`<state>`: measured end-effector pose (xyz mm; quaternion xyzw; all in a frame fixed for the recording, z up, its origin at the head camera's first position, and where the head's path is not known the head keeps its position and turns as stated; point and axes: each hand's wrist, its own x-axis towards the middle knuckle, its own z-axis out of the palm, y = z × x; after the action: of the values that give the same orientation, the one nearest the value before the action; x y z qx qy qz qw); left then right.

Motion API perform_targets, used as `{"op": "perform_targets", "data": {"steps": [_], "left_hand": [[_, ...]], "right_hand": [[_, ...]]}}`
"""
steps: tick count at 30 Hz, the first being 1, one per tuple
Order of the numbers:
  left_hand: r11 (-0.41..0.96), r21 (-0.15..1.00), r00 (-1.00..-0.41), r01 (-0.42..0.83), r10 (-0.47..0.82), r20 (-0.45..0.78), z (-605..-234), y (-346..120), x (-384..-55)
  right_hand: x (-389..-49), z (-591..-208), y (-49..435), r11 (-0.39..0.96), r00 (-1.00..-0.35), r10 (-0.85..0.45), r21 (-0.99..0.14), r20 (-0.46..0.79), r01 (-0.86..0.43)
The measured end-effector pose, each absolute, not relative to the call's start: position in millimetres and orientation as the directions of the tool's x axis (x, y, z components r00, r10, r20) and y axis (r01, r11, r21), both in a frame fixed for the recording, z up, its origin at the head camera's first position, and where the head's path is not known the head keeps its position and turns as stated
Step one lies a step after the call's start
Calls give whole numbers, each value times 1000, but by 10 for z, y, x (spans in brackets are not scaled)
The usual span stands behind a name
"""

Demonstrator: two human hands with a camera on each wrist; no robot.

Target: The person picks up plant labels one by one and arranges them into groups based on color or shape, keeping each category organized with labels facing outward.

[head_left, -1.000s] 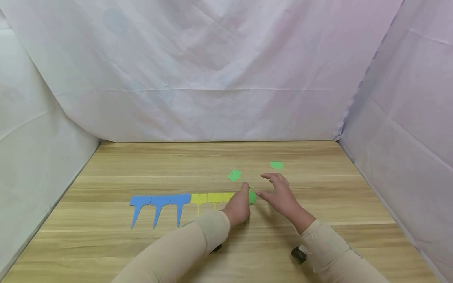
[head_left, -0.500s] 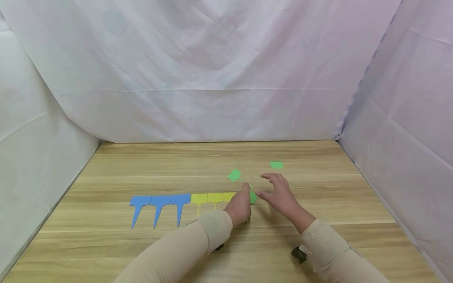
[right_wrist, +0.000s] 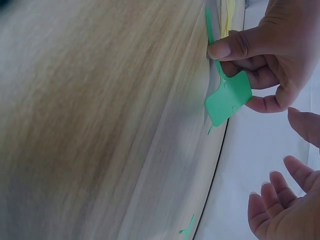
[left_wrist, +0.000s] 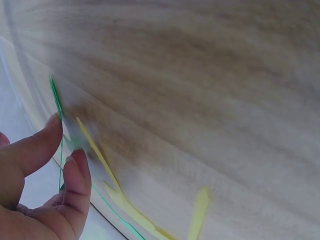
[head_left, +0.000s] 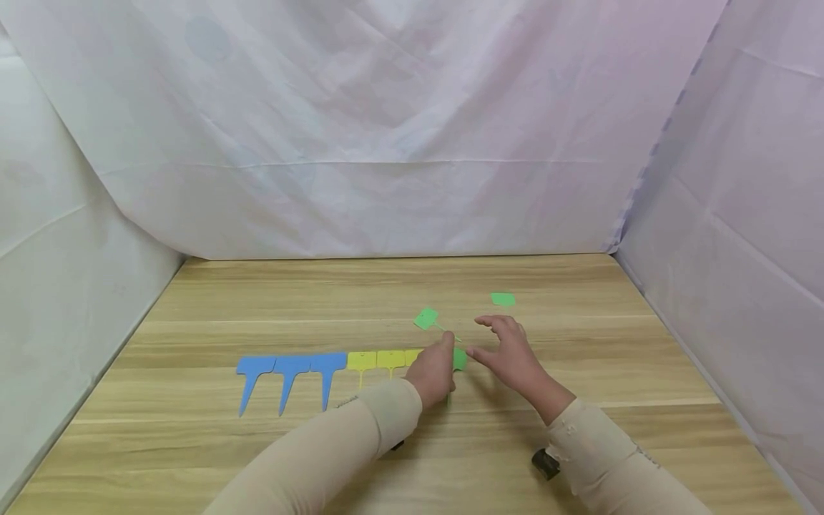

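My left hand (head_left: 433, 368) pinches a green plant label (right_wrist: 230, 97) by its thin stem, between thumb and fingers, close over the table. In the head view, that hand covers most of the stem and part of a yellow label. My right hand (head_left: 508, 350) hovers just right of the green head, fingers spread and slightly bent, holding nothing. To the left runs a row of T-shaped plant labels: three blue ones, the middle one (head_left: 292, 365) among them, then yellow ones, the leftmost (head_left: 362, 360) beside the blue. Their stems point toward me.
A loose green label (head_left: 426, 319) lies slanted just beyond my left hand. Another green label (head_left: 503, 299) rests farther back on the right. White cloth (head_left: 399, 129) hangs behind and at both sides of the wooden table (head_left: 193, 465).
My left hand has shifted very slightly, still pinching the green plant label. The right hand stays practically in place, and the blue and yellow row has not moved.
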<state>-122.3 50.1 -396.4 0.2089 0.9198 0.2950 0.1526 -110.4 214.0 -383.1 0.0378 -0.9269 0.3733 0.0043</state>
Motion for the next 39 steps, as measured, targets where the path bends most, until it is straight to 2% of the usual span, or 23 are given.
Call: {"op": "perform_targets", "data": {"steps": [14,22,33,39], "left_hand": [[779,503,-864,374,489,-115,-4003,495,-1324],[805,472,-865,360,477,-155,-3993,499,-1364],[841,276,-853,465,509,-116,-4029,490,-1428],[852,246,-847,463,507,-161,-4038,472,-1462]], "right_hand": [[-1099,-3820,2153,722,-998,-61,-689,31,-65],[-1106,-3841,2167,720,-997,-58,-691,45,-73],[-1098,-3861,2183,719,-997,-64,-691,45,-77],[-1094,-3871,2184,718,-998,-64,-694,26,-64]]}}
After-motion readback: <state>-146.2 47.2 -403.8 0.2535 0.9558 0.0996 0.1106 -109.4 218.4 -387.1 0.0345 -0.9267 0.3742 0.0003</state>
